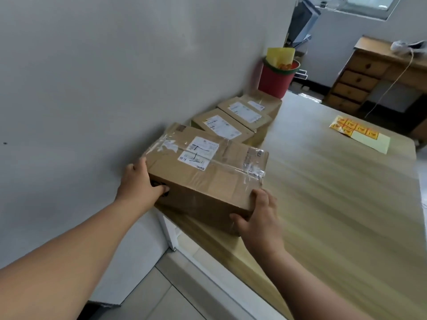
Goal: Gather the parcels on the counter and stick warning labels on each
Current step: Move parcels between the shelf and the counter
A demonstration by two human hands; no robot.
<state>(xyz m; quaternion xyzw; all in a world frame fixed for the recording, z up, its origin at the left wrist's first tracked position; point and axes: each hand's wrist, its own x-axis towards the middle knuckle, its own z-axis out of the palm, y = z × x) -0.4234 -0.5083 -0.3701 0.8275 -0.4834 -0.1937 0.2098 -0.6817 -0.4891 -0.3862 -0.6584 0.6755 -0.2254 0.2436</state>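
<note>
While 1 between hands (pixel 141 181) (pixel 261 215), 4 parcels (pixel 203 172) (pixel 223 127) (pixel 245 113) (pixel 261 103).

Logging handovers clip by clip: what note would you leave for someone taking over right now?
Left grip holds the nearest parcel at its left end; right grip at its near right corner.
It is at the near corner of the counter, by the wall.
Behind it along the wall: second parcel, third parcel, fourth parcel.
Warning label sheet lies far right.
No warning label shows on any parcel. Left: gather, label all four.
</note>
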